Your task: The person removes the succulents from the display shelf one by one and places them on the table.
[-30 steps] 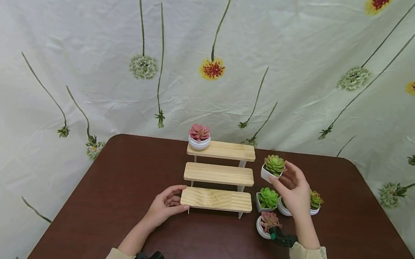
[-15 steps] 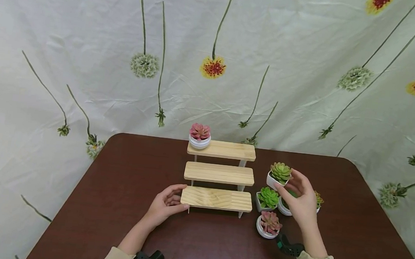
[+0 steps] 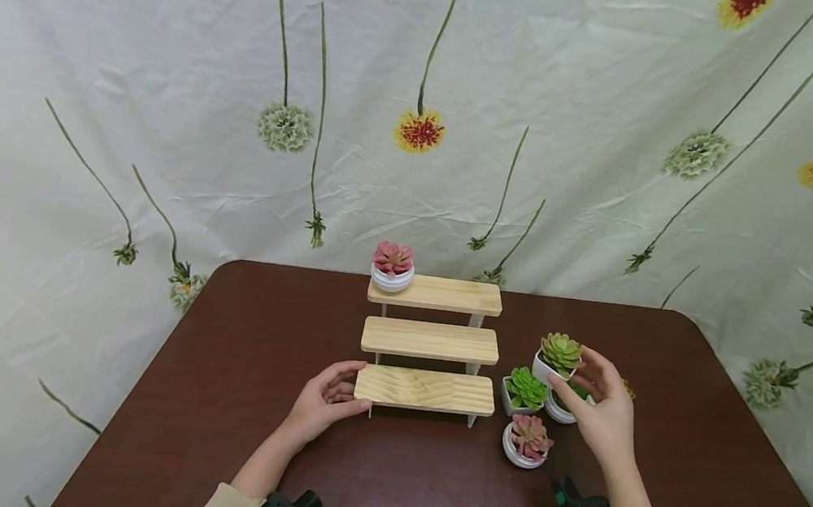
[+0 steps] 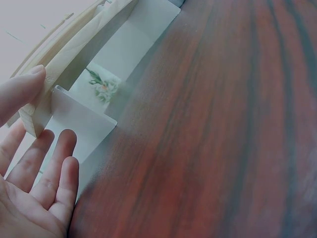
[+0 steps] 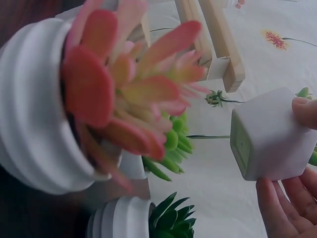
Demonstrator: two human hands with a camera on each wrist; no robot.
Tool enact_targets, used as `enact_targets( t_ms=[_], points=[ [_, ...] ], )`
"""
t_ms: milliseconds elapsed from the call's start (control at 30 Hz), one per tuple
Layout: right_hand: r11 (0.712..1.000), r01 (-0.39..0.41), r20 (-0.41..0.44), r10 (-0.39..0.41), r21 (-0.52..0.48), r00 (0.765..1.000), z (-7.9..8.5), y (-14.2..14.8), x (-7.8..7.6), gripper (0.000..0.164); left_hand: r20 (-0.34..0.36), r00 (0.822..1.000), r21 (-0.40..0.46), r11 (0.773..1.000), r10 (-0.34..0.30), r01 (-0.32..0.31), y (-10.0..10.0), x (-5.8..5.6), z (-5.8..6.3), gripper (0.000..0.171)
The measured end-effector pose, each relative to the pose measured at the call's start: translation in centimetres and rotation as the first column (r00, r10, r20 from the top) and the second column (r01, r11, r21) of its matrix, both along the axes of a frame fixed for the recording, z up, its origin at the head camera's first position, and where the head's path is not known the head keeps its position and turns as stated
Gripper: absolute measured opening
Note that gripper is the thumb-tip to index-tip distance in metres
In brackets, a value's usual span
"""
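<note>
My right hand [image 3: 607, 405] holds a potted green succulent [image 3: 560, 353] by its square white pot [image 5: 272, 134], thumb on one side and fingers on the other. The pot is raised beside the cluster of other pots. With thumb on top and fingertips beneath, my left hand [image 3: 321, 405] grips the left end of the lowest board [image 3: 425, 391] of a three-tier wooden stand [image 4: 64, 59]. At the left end of the top tier sits a pink succulent [image 3: 393, 260] in a round white pot.
Right of the stand are a bright green succulent [image 3: 526, 388] in a square pot, a reddish succulent [image 3: 530, 438] in a ribbed round pot, and a dark green one [image 5: 173, 218]. Another, yellowish, is mostly behind my right hand. A flowered cloth [image 3: 594, 141] hangs behind the brown table [image 3: 259, 337].
My right hand has moved right and toward me with the green succulent, from beside the stand to over the other pots. My left hand stays on the lowest board.
</note>
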State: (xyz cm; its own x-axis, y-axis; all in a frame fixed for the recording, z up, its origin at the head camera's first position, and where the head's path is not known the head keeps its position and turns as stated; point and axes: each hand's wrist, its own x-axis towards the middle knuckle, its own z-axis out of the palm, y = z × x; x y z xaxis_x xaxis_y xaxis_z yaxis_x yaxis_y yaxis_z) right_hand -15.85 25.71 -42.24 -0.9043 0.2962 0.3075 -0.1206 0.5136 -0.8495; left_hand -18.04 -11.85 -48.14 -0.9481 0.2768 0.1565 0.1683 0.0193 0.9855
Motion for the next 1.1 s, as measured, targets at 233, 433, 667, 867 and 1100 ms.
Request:
enact_targets(
  t_ms=[233, 433, 667, 867, 1100],
  points=[
    [0.999, 0.011, -0.015, -0.011, 0.036, 1.000, -2.9, 2.2, -0.2, 0.062, -0.014, 1.000, -0.013, 1.000, -0.003, 0.003, 0.0, 0.0, 0.1, 0.057],
    [0.999, 0.029, -0.055, -0.027, 0.044, 0.998, -8.1, 5.6, -1.7, 0.066, -0.018, 1.000, 0.007, 1.000, -0.009, 0.009, -0.3, -0.5, -1.2, 0.058],
    [0.998, 0.032, -0.113, -0.025, 0.058, 0.993, -9.2, 6.4, -1.2, 0.065, -0.019, 1.000, 0.016, 1.000, -0.004, 0.005, -0.4, -1.1, -2.6, 0.058],
    [0.996, 0.047, -0.091, -0.040, 0.075, 0.995, -8.7, 6.4, 0.0, 0.064, -0.030, 1.000, 0.012, 1.000, -0.009, 0.009, -0.4, -1.2, -2.6, 0.058],
    [0.998, 0.057, -0.049, -0.056, 0.022, 0.997, -8.8, 6.8, 0.9, 0.065, -0.015, 1.000, 0.017, 1.000, -0.005, 0.006, -0.5, -1.1, -2.5, 0.058]
  ],
)
